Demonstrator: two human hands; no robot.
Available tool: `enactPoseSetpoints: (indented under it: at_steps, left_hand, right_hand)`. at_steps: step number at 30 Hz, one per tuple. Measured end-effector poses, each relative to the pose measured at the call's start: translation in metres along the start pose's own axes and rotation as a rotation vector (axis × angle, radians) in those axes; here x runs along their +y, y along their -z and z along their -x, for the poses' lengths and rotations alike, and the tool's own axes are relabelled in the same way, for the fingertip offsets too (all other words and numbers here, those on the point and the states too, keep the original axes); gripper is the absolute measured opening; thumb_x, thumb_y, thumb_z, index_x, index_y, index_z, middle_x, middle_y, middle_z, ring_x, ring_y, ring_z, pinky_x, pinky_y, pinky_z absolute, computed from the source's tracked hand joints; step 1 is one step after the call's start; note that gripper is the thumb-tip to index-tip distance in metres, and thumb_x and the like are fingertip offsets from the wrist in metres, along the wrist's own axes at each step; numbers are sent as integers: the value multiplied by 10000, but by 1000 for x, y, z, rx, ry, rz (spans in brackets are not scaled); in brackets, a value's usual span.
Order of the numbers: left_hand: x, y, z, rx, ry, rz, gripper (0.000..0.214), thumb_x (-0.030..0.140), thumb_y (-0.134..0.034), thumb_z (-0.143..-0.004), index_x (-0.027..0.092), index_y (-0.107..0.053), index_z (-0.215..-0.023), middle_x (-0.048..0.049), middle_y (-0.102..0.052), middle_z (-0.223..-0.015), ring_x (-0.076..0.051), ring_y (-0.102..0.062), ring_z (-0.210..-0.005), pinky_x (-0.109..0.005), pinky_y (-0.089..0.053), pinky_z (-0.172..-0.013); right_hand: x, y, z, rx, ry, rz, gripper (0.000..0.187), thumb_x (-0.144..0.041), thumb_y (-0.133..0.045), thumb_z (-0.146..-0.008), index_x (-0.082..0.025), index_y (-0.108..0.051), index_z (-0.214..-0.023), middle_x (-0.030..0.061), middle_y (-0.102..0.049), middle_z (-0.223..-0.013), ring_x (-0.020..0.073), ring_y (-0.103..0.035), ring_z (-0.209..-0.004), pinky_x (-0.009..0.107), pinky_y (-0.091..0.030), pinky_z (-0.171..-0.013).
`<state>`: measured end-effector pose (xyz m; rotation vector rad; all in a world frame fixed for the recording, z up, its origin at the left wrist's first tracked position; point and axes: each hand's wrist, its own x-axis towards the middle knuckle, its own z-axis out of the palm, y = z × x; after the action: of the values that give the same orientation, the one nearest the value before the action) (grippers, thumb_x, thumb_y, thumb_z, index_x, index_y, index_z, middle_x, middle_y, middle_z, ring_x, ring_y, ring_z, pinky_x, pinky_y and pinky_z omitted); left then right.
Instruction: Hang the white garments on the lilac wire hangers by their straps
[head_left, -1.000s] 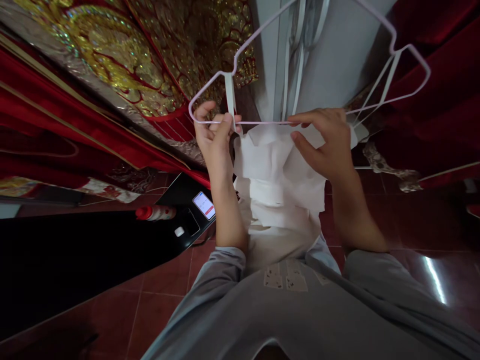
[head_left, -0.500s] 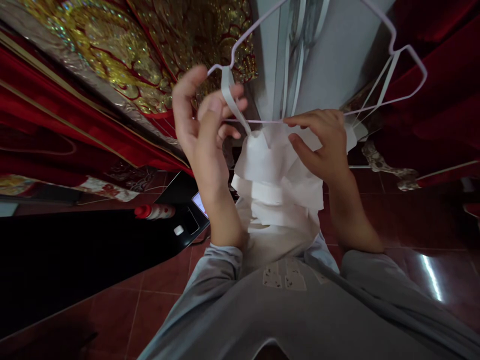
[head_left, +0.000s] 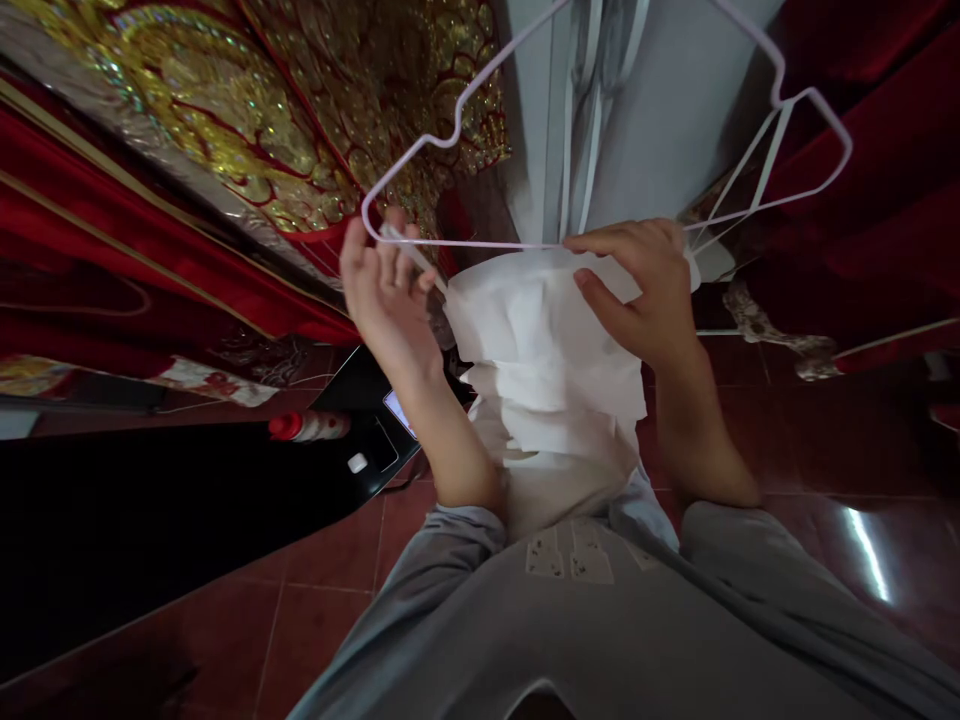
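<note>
My left hand [head_left: 386, 290] has its fingers curled around a thin white strap [head_left: 409, 258] at the left corner of the wire hanger [head_left: 450, 140], and my right hand [head_left: 637, 290] pinches the white garment [head_left: 540, 340] against the hanger's bottom bar, thumb under and fingers over. The garment hangs between my hands, in front of my chest; it looks light, soft and limp, so I judge the straps and top edge the best places to hold it. The hanger seems thin and springy, best steadied at its bar.

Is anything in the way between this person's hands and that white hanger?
Nothing visible. The left hand is at the white hanger's left corner, pinching a white strap. The right hand rests on the bottom bar, over the white garment hanging there.
</note>
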<state>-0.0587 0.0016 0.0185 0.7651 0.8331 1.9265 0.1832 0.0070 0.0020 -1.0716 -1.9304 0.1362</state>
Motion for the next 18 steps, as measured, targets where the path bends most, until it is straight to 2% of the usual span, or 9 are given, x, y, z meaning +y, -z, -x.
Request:
enactPoseSetpoints:
  at_steps: [4, 7, 8, 10, 12, 13, 15, 18]
  left_hand:
    - [-12, -24, 13, -172, 177, -66, 271, 315, -430, -1130, 214, -680, -1114, -114, -766, -1156, -275, -731, -1125, -283, -584, -658]
    - [-20, -32, 16, -168, 176, -83, 296, 308, -447, -1132, 237, -651, -930, -94, -764, -1012, -255, -764, -962, -269, -573, -608]
    - [-22, -33, 16, -168, 158, -70, 304, 300, -457, -1130, 234, -631, -891, -89, -759, -976, -241, -767, -887, -263, -566, -594]
    - [-25, -32, 15, -185, 121, -42, 309, 286, -470, -1125, 229, -611, -856, -84, -755, -931, -214, -754, -761, -258, -553, -570]
    - [-28, -30, 13, -193, 104, -40, 300, 295, -478, -1117, 239, -608, -853, -74, -759, -917, -213, -748, -737, -262, -550, -556]
    - [-29, -29, 12, -191, 107, -46, 294, 309, -483, -1114, 245, -608, -856, -69, -761, -916, -224, -754, -767, -269, -555, -559]
    - [-31, -27, 11, -169, 120, -54, 289, 351, -500, -1111, 253, -610, -862, -64, -762, -922, -251, -764, -842, -288, -565, -577]
    - [-34, -26, 11, -156, 135, -62, 297, 426, -563, -1097, 251, -625, -865, -72, -765, -950, -263, -759, -834, -310, -557, -604]
  right_hand:
    - [-6, 1, -1, 18, 29, -11, 263, -399, -553, -1020, -336, -686, -1237, -4, -745, -1197, 233, -677, -1073, 573, -451, -1085]
    - [-1, 7, -5, 59, 13, -101, 245, -451, -591, -994, -329, -740, -1145, 9, -756, -1157, 231, -699, -1077, 515, -519, -1056]
    - [3, 11, -7, 144, -5, -167, 222, -462, -631, -967, -322, -759, -1082, 17, -760, -1117, 229, -704, -1072, 481, -544, -1034]
    - [15, 19, -9, 404, -47, -287, 177, -428, -704, -900, -288, -767, -989, 34, -746, -1023, 214, -703, -1015, 416, -576, -948]
    - [30, 29, -9, 656, -101, -340, 144, -322, -667, -873, -242, -745, -966, 33, -698, -939, 159, -665, -838, 353, -562, -796]
    - [37, 34, -9, 717, -137, -346, 166, -250, -619, -856, -225, -733, -974, 27, -677, -918, 125, -621, -739, 317, -530, -709]
    - [46, 43, -8, 691, -231, -373, 266, -145, -552, -803, -199, -733, -990, 28, -671, -894, 77, -520, -582, 262, -427, -561]
    - [46, 52, -8, 481, -427, -487, 311, -92, -570, -779, -166, -762, -1012, 52, -701, -873, 62, -476, -499, 235, -328, -466]
